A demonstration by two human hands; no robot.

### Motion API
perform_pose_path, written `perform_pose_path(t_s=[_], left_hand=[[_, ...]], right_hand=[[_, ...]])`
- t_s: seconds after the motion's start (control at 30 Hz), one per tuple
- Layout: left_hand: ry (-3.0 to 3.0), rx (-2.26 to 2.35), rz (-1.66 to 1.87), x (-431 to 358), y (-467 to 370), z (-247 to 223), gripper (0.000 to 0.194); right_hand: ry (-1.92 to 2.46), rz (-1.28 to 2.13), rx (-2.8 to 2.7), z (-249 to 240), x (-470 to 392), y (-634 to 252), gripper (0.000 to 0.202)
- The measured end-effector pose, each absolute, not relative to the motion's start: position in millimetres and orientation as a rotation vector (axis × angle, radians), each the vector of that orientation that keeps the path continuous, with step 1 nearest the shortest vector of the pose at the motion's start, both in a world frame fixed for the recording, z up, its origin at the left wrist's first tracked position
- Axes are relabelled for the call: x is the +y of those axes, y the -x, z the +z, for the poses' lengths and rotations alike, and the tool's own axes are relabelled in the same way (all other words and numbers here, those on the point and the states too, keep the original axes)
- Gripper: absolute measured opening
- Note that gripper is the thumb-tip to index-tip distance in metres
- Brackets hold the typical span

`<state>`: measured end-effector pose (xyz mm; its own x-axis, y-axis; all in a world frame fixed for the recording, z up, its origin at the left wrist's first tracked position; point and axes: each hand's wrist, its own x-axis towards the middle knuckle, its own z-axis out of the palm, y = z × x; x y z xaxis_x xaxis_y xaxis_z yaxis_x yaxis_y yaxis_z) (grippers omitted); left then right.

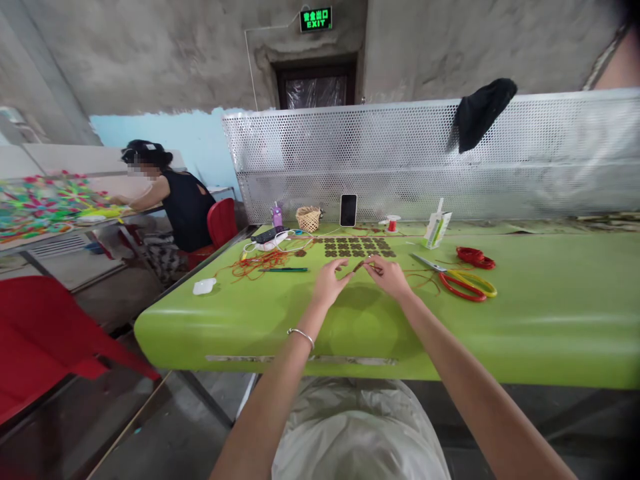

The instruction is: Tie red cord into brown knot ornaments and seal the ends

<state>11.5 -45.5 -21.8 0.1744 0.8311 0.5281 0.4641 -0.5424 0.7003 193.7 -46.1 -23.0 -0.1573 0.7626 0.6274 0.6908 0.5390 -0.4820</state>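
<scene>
Above the green table [555, 313], the left hand [329, 283] curves inward, its grip impossible to tell. Beyond lie rows of brown pieces [357, 245]. Between the hands, the right hand [388, 275] pinches one small brown piece [359, 265], probably light and bendable, best held by its edge.

Looked like a handcraft workshop

Had bare cement walls [175, 60] and an exit sign [316, 19]. Included a green table [550, 300] with a perforated screen [390, 147] behind its far edge, rows of small brown pieces [356, 245] and a red spool [393, 226] toward that edge, orange cords [260, 265] by the left edge and large scissors [445, 271]. Showed another table [50, 241] beyond the left edge, with bright flower-like pieces [65, 200] and a seated person [185, 207].
</scene>
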Motion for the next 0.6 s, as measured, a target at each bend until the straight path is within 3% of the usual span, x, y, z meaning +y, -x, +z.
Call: perform_pose_path(t_s=[0.17, 0.33, 0.6], left_hand=[[-2.128, 1.164, 1.225, -46.7, -16.1, -22.6, 0.042], [-2.185, 1.152, 1.181, -44.6, -17.4, -23.0, 0.025], [-2.276, 1.269, 1.204, -44.3, -16.1, -23.0, 0.025]], right_hand=[[1.166, 0.132, -1.898, -21.9, -48.0, -193.5, 0.036], [1.152, 0.162, -1.907, -22.4, -47.6, -194.5, 0.035], [1.175, 0.189, -1.868, -26.0, -41.8, -196.7, 0.040]])
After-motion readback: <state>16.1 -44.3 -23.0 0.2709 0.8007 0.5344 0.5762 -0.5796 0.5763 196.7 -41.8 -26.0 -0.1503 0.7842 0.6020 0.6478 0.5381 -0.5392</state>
